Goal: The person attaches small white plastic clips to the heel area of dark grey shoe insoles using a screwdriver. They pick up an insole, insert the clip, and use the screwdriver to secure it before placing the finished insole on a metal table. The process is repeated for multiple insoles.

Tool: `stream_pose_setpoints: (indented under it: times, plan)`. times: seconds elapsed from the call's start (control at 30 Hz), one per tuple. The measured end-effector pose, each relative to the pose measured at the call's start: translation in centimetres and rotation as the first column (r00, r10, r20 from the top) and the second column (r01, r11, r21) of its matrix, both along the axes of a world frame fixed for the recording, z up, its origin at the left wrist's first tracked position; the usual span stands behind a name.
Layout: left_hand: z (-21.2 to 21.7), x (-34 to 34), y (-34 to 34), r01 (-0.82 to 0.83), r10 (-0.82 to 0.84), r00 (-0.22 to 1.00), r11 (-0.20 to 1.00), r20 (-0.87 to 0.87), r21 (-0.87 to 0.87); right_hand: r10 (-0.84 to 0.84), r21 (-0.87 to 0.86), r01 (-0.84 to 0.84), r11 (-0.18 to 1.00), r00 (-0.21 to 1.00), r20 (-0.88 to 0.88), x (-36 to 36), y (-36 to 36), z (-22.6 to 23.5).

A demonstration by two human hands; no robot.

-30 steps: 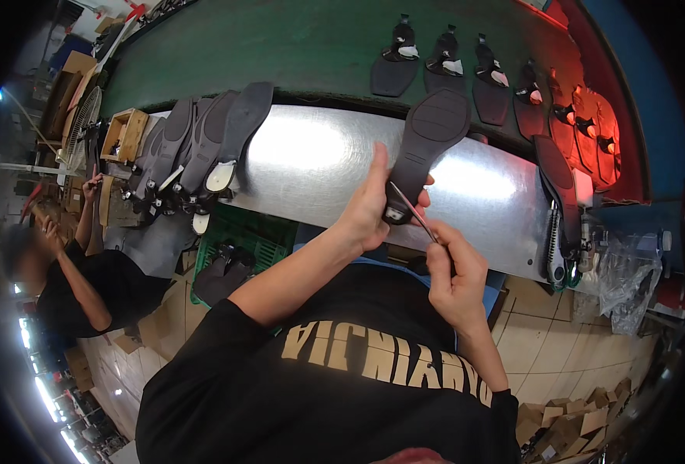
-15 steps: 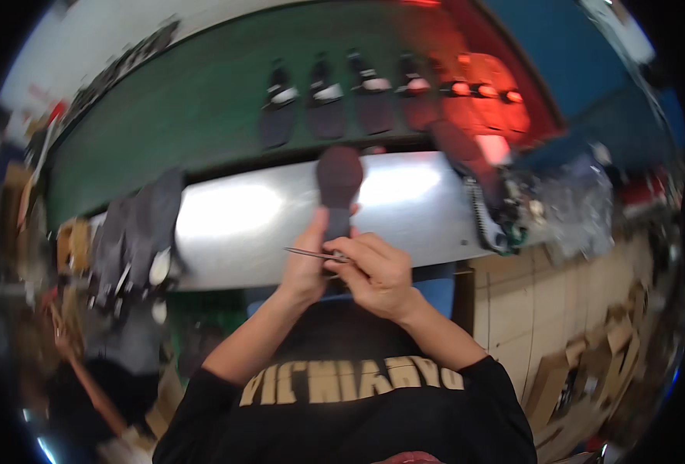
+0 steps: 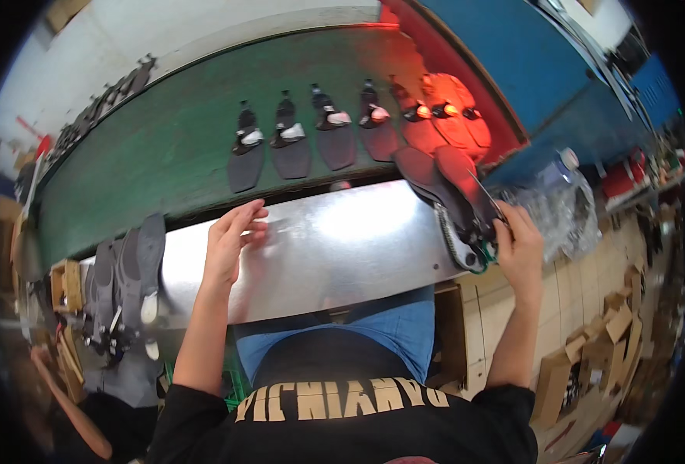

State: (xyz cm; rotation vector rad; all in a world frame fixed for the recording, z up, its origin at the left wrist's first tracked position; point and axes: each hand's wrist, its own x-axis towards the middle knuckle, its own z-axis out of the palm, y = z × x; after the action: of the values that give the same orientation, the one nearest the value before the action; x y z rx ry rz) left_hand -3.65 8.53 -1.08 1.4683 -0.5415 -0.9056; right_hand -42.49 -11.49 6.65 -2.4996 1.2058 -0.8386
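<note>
My right hand (image 3: 520,243) is at the right end of the metal table (image 3: 335,267), its fingers closed on a thin dark metal tool (image 3: 485,190); its exact kind is unclear. The tool lies over a dark shoe sole (image 3: 458,172), which rests beside another dark sole (image 3: 424,172). Both have dark straps bunched at their near ends. My left hand (image 3: 233,238) hovers over the table's left half with fingers apart and nothing in them. A pale strip with a toothed edge (image 3: 452,236) and a green loop (image 3: 478,265) lie below the soles.
Several strapped sandal soles (image 3: 292,160) stand in a row on the green belt (image 3: 180,124), the right ones lit red. Grey soles (image 3: 130,267) overlap at the table's left end. Clear plastic bags (image 3: 570,205) lie at right; cardboard boxes (image 3: 613,348) stand below. Another person's arm (image 3: 72,406) shows lower left.
The sole held at the middle in my left hand has gone to the table's right end with my right hand. My left hand has let go and moved left. The view has shifted.
</note>
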Motion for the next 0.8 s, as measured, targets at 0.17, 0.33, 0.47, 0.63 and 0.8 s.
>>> stream_pose_setpoints:
  times: [0.17,0.33,0.47,0.63,0.8]
  plan:
    - [-2.9,6.8,-2.3,-0.226,0.246,0.891,0.969,0.382,-0.098,-0.008,-0.147,0.022,0.989,0.995,0.098,0.5,0.6,-0.8]
    - [-4.1,12.8,-7.3,-0.363,0.142,0.495,0.93,0.857,0.056,0.154,-0.005,-0.157,0.988,0.963,0.221,6.8,4.5,-2.2]
    - [-6.3,13.6,-10.2,-0.223,-0.032,0.472,0.962,0.881,0.155,0.15,0.028,-0.152,0.988,0.987,0.058,11.5,5.3,-7.3]
    - [-6.8,11.8,-8.9,-0.273,0.019,0.326,0.959,0.945,0.075,0.058,-0.005,-0.059,0.998,0.991,-0.121,10.9,4.5,-10.0]
    - [-6.4,9.9,-8.9,-0.316,0.135,0.319,0.948,0.938,-0.029,0.031,-0.114,-0.048,0.992,0.989,-0.143,10.3,4.8,-9.7]
